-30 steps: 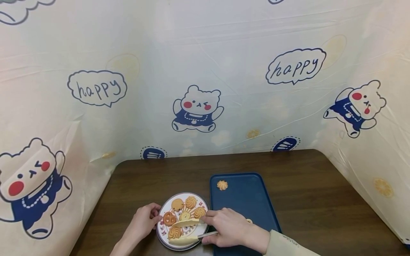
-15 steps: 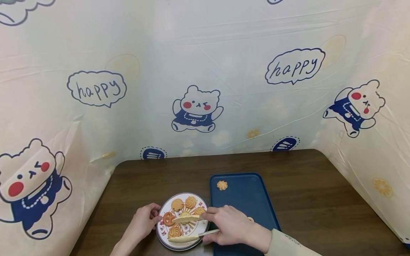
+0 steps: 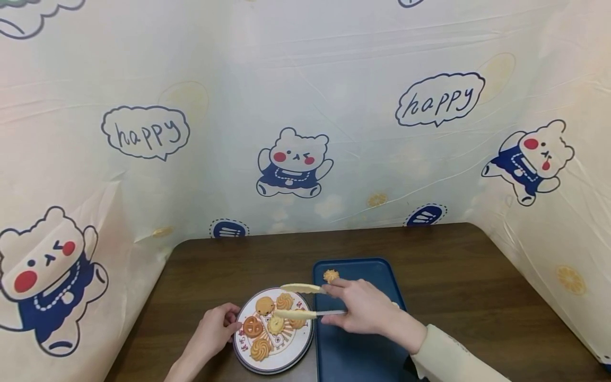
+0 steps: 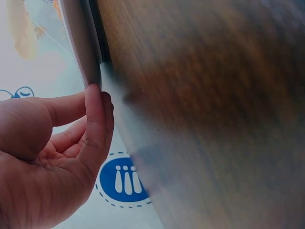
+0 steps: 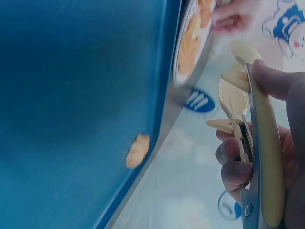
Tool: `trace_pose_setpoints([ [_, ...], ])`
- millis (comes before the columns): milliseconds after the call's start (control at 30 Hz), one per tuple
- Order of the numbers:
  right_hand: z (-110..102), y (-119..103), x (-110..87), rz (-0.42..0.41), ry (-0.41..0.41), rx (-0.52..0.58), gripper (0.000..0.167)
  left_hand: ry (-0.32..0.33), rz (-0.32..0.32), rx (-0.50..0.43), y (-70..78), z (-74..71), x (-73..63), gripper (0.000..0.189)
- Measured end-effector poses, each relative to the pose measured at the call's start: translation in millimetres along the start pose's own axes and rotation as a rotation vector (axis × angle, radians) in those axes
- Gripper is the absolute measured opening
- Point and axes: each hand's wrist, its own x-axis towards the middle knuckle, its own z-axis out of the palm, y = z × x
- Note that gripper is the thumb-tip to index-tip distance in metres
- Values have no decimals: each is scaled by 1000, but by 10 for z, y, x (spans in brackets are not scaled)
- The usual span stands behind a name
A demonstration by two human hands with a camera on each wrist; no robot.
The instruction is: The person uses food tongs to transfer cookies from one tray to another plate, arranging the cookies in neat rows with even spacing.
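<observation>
My right hand (image 3: pixel 363 307) grips a pair of metal tongs with cream tips (image 3: pixel 296 314); their arms stand apart with nothing between them. They reach over the right part of a white printed plate (image 3: pixel 292 350), above its cookies. Several cookies lie on this plate, among them a pretzel-shaped cookie (image 3: pixel 252 327) and a swirled cookie (image 3: pixel 260 349). My left hand (image 3: pixel 215 329) pinches the plate's left rim between thumb and fingers, as the left wrist view shows at the plate edge (image 4: pixel 78 43). A swirled cookie (image 3: pixel 330 275) lies at the back left of the blue tray (image 3: pixel 363 353).
The tray lies right beside the plate on a dark wooden table (image 3: pixel 458 286). A small pale piece (image 3: pixel 395 305) on the tray is mostly hidden behind my right hand. A printed curtain (image 3: pixel 363 159) stands round the table's back and sides.
My right hand has moved back and to the right with the tongs, away from the plate's front. The left hand keeps its place on the rim.
</observation>
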Motion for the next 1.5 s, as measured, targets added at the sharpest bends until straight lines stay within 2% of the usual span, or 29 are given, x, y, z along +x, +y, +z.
trace_pose_setpoints([
  [167, -59, 206, -48, 45, 61, 8, 58, -4, 2, 3, 5, -3, 0, 24],
  [433, -76, 485, -121, 133, 126, -80, 62, -7, -6, 4, -10, 1, 10, 24],
  [600, -73, 626, -153, 177, 165, -85, 62, -12, -4, 6, -13, -3, 7, 24],
  [833, -30, 820, -189, 228, 145, -74, 62, -17, -9, -9, -3, -6, 8, 24],
  [1067, 29, 912, -218, 304, 101, -58, 64, -25, -21, 5, 0, -11, 13, 25],
  [1500, 125, 981, -246, 324, 84, -55, 62, -21, -16, 5, -9, -3, 18, 25],
])
